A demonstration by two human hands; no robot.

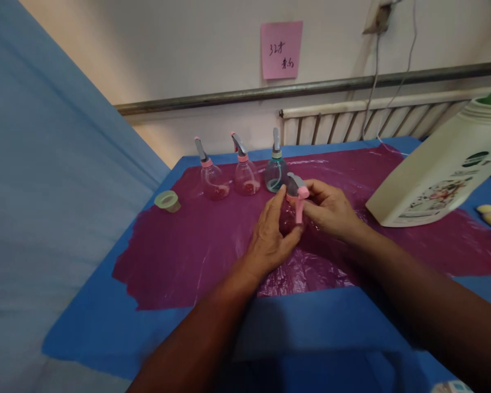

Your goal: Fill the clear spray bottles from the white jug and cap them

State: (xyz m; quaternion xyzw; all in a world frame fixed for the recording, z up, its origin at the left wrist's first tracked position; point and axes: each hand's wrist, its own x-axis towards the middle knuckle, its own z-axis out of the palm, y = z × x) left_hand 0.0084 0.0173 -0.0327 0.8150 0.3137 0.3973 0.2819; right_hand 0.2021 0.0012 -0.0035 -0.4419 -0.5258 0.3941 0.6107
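Note:
Both my hands are around a pink spray bottle (291, 216) with a grey and pink trigger head, standing on the purple plastic sheet (180, 245). My left hand (270, 234) wraps the bottle's round body from the left. At the neck, just under the trigger head, the fingers of my right hand (331, 210) close from the right. Right behind it stands a teal spray bottle (275, 173). To the left are two more pink spray bottles, one nearer (246, 177) and one farther left (213, 181). All three hold a little liquid.
A large cream jug (429, 180) with a green cap stands tilted in view at the right. A pale green cup-like piece (168, 201) lies at the left. Behind the blue table (106, 322) are a metal pipe (213, 97), hanging cables and a wall. A blue curtain (45, 164) borders the left.

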